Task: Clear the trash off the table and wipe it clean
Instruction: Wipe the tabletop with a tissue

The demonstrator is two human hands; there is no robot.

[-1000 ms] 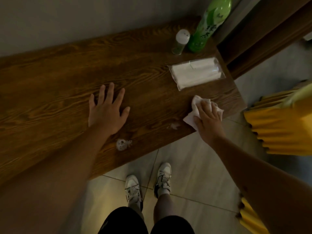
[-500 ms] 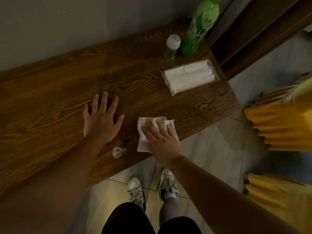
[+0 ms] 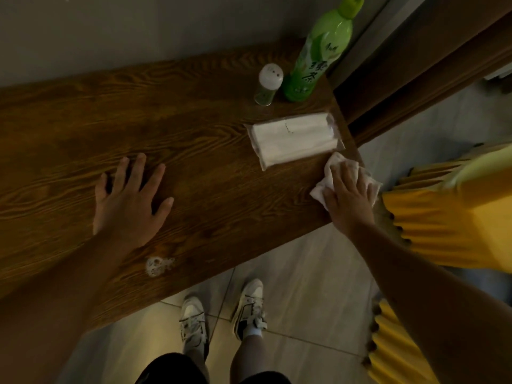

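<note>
Table (image 3: 83, 128) fills the view, left hand (image 3: 128, 202) spread wide and flat on it; right hand (image 3: 349, 196) presses the white tissue (image 3: 336, 164) flat at the right edge, small crumpled scrap (image 3: 158, 265) near the front edge.
</note>
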